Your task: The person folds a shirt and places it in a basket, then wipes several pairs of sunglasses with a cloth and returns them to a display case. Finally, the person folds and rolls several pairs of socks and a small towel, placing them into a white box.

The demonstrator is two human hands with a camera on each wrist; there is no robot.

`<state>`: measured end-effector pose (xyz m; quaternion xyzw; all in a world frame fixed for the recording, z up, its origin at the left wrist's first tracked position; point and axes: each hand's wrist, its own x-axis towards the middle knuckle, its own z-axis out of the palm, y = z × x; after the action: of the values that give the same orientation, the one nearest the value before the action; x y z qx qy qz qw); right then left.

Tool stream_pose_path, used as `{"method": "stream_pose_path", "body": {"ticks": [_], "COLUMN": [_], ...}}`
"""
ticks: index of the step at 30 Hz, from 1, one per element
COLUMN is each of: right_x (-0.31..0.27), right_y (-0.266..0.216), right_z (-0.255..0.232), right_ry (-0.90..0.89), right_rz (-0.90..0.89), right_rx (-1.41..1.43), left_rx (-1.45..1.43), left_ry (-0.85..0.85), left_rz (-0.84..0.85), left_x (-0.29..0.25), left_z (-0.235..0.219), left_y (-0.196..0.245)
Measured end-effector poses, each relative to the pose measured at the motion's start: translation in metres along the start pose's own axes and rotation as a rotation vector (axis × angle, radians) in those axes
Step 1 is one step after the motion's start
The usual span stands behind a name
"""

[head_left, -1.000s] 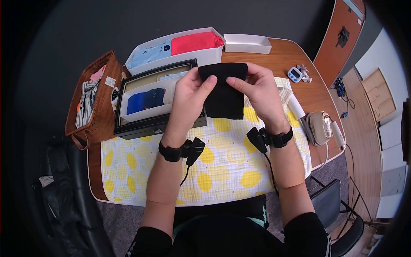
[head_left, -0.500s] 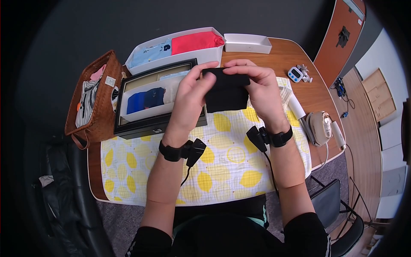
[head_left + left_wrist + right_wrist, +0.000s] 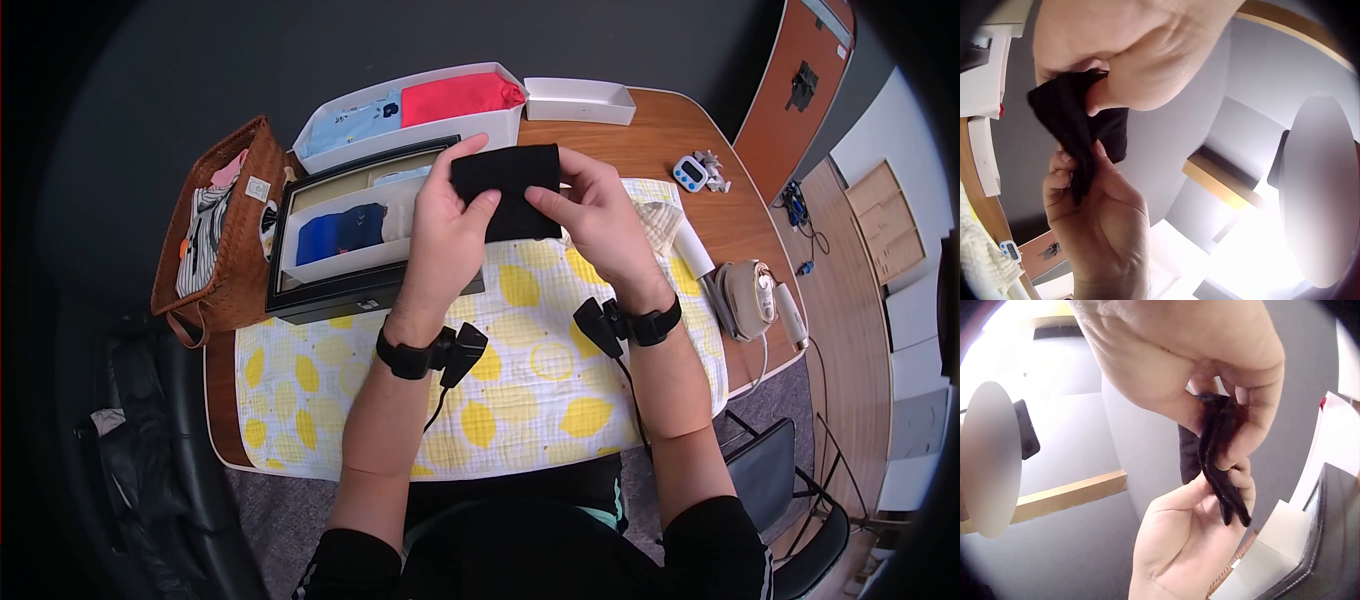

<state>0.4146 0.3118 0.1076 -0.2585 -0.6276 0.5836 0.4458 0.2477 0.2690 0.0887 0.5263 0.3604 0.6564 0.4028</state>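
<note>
A folded black cloth [image 3: 508,190] is held up between both hands over the table's far half. The left hand [image 3: 447,228] pinches its left side, thumb on the near face and fingers behind. At its right side the right hand [image 3: 600,220] grips it the same way. In the left wrist view the cloth [image 3: 1072,112] hangs in folds between the hands; in the right wrist view its layers [image 3: 1213,456] show edge-on, pinched by thumb and fingers.
Below lies a lemon-print cloth [image 3: 515,380]. Left are a wicker basket [image 3: 232,240] and a black case [image 3: 330,306] with a white tray of folded clothes. Behind stand a white box [image 3: 460,133] and an empty tray [image 3: 580,112]. A timer [image 3: 689,174] and steamer [image 3: 745,300] lie right.
The black cloth has gone from a longer hanging piece to a shorter, folded one. The right hand has shifted from over its top to its right side, and the cloth sits slightly further left.
</note>
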Motion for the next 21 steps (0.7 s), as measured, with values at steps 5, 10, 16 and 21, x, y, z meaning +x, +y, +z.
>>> {"method": "stream_pose_path", "body": {"ticks": [5, 10, 16, 21], "right_x": [0.000, 0.004, 0.000, -0.002], "right_y": [0.001, 0.011, 0.000, -0.005], "right_z": [-0.005, -0.004, -0.003, 0.005], "right_ry": [0.019, 0.086, 0.134, 0.133], "right_rz": [-0.101, -0.322, -0.187, -0.092], "right_rx": [-0.025, -0.219, -0.035, 0.053], "left_rx": [-0.220, -0.503, -0.119, -0.115], "left_ry": [-0.086, -0.146, -0.076, 0.069], "left_rz": [-0.207, -0.239, -0.142, -0.026], "left_x": [0.003, 0.002, 0.001, 0.004], "left_z": [-0.015, -0.009, -0.005, -0.004], "left_y": [0.009, 0.017, 0.010, 0.000]}}
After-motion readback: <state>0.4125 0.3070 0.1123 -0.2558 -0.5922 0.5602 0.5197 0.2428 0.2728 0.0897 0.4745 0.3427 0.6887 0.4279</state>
